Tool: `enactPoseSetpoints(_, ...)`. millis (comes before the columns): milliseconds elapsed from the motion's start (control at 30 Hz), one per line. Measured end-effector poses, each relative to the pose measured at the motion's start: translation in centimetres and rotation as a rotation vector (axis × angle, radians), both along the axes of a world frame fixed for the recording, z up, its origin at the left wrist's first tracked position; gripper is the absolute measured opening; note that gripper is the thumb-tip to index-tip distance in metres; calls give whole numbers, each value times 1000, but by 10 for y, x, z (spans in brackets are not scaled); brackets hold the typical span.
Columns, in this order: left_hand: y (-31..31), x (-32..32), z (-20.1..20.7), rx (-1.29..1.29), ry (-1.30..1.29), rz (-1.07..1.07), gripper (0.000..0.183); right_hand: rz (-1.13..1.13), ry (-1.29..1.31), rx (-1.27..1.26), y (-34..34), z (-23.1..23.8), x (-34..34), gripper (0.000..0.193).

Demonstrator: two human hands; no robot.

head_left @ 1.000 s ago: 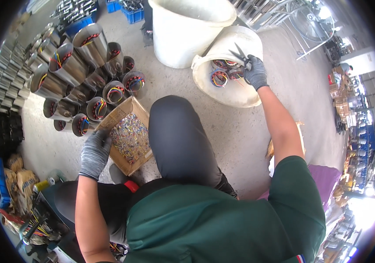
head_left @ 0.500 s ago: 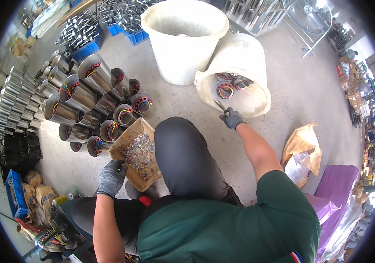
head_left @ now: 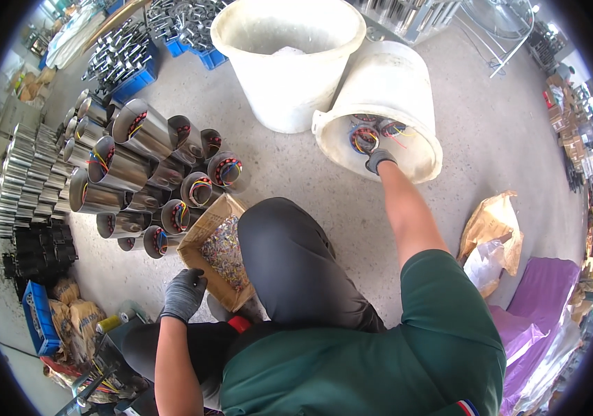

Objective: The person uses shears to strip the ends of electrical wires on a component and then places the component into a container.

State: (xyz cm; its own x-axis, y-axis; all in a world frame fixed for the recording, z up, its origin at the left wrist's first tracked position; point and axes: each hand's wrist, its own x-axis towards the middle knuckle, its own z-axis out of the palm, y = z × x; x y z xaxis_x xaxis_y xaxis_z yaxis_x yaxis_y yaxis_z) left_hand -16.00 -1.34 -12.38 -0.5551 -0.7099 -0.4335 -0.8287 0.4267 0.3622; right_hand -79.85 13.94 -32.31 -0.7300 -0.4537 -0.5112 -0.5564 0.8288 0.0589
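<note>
My right hand [head_left: 379, 161], in a dark grey glove, reaches into the mouth of a tipped white plastic bucket [head_left: 422, 149]. Its fingers are at a wound motor stator [head_left: 363, 139] with coloured wires, and they are partly hidden. The thin, pointed, scissors-like tool seen in this hand earlier is hardly visible now. More stators [head_left: 394, 129] lie deeper inside. My left hand [head_left: 184, 295], in a grey glove, has its fingers curled beside the near left side of a cardboard box [head_left: 207, 220]; what they hold, if anything, is hidden. Small coloured wire scraps [head_left: 223, 249] cover the box's bottom.
Steel cylinders [head_left: 121, 163] with wired stators inside stand grouped left of the box. A second white bucket [head_left: 279, 87] stands upright beside the tipped one. Blue crates [head_left: 135, 82] of metal parts are behind. Brown paper and plastic bags [head_left: 492, 232] and purple sheeting [head_left: 535, 295] lie at the right.
My right hand has moved forward from the bucket's rim into its mouth, up to the stator. My left hand stays beside the box. The whole view has shifted slightly.
</note>
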Motion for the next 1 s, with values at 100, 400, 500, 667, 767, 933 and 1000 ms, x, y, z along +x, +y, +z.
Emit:
enactPoseSetpoints(100, -1, 14, -7, -18, -13, -41, 25, 14, -132, 38, -12, -2, 1, 29)
enactPoseSetpoints(400, 0, 13, -2, -34, 15, -45, 24, 357, -535, 229, 53, 34, 22, 16)
enactPoseSetpoints(500, 1, 12, -3, -42, 43, -67, 25, 401, -350, 35, 89, 29, 50, 23)
enactPoseSetpoints(667, 1, 18, -4, -3, -4, -50, 29, 228, -158, -192, 115, 11, 99, 45)
enactPoseSetpoints(767, 3, 21, -1, 24, -21, -22, 29, 138, -121, -429, 108, -1, 126, 34)
enactPoseSetpoints(933, 1, 33, -16, -25, -22, -93, 29, 99, -232, -557, 82, -41, 141, 22)
enactPoseSetpoints(1000, 1, 34, -15, -30, -48, -84, 29, 99, -268, -476, 69, -58, 149, 23)
